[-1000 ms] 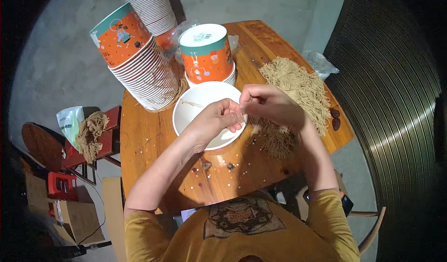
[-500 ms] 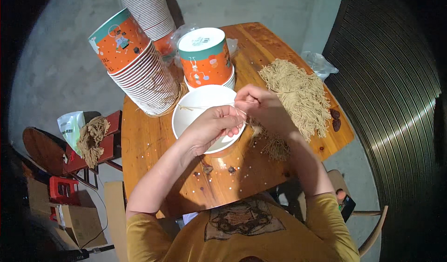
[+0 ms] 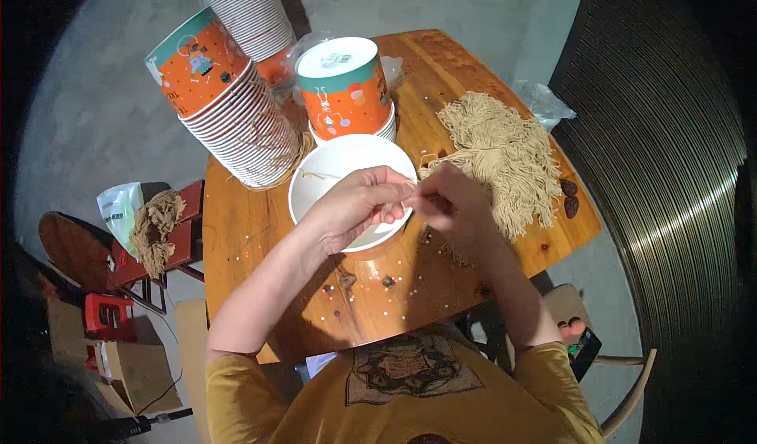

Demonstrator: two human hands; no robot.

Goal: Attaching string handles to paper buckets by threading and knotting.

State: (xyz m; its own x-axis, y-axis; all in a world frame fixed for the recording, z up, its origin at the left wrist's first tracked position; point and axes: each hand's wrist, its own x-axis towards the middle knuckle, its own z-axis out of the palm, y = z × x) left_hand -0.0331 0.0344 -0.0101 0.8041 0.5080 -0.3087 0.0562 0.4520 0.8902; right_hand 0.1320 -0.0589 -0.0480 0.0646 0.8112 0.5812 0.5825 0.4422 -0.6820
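Observation:
A thin beige string (image 3: 317, 175) runs over the opening of a white paper bucket (image 3: 314, 160) to my left hand (image 3: 359, 201), which pinches it above the bucket's right side. My right hand (image 3: 456, 201) is closed close beside the left fingertips, its fingers curled in shadow around the string's end. What the fingertips do with the string is partly hidden. Just beyond my right hand lies a thick bundle of beige strings (image 3: 505, 156) on the wooden table (image 3: 465, 65).
An orange and green paper bucket (image 3: 347, 101) stands upside down behind the white one. Tall bucket stacks (image 3: 236, 128) lean at the far left. Two dark dried pieces (image 3: 569, 197) lie at the right edge, and small white bits (image 3: 385, 313) dot the near table.
My right hand has come down and nearer me, beside the left fingertips. My left hand has shifted slightly up and left. The string still runs over the bucket.

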